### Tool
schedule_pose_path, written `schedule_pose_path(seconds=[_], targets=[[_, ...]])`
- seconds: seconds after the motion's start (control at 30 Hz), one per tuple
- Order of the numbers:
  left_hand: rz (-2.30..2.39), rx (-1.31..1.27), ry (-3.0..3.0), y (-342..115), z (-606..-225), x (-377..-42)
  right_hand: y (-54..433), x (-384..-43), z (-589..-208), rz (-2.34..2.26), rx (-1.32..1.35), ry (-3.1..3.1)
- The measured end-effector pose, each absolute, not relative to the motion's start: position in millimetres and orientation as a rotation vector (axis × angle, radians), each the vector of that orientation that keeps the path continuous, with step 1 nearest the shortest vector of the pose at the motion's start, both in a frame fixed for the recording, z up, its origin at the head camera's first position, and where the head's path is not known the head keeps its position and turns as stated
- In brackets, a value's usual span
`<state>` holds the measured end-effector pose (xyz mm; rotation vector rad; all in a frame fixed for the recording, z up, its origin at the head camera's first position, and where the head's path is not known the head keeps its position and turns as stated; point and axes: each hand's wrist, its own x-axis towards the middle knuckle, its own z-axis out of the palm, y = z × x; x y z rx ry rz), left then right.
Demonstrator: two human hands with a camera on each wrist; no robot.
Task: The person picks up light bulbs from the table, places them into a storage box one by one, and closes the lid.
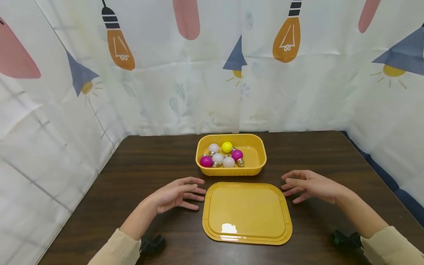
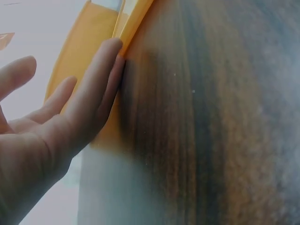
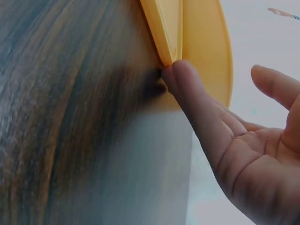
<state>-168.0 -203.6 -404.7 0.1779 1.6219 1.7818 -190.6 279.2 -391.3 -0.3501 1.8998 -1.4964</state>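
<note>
A flat yellow tray (image 1: pixel 246 213) lies on the table, with my hands on either side of it. My left hand (image 1: pixel 180 193) is at its left edge, fingers spread and holding nothing. On the other side my right hand (image 1: pixel 306 186) is beside the upper right edge, its fingers relaxed and nothing gripped. Whether the fingertips touch the tray I cannot tell. Behind the tray stands a yellow box (image 1: pixel 256 171) holding several small light bulbs: white bulbs (image 1: pixel 228 162), magenta bulbs (image 1: pixel 237 154) and a yellow bulb (image 1: pixel 227 147).
The dark wood table (image 1: pixel 159 154) ends at a white curtain (image 1: pixel 205 92) printed with lamps, which hangs behind it and along the sides. A dark blue edge (image 1: pixel 384 169) runs by the table's right side.
</note>
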Motion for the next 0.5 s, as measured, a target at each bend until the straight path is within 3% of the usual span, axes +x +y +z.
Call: schedule_pose_path(seconds=[0.5], targets=[[1.754,0.211,1.643,-200.5,-406.3,-172.3,278.4,-189.9,-388.8,-1.498,-0.363,1.917]])
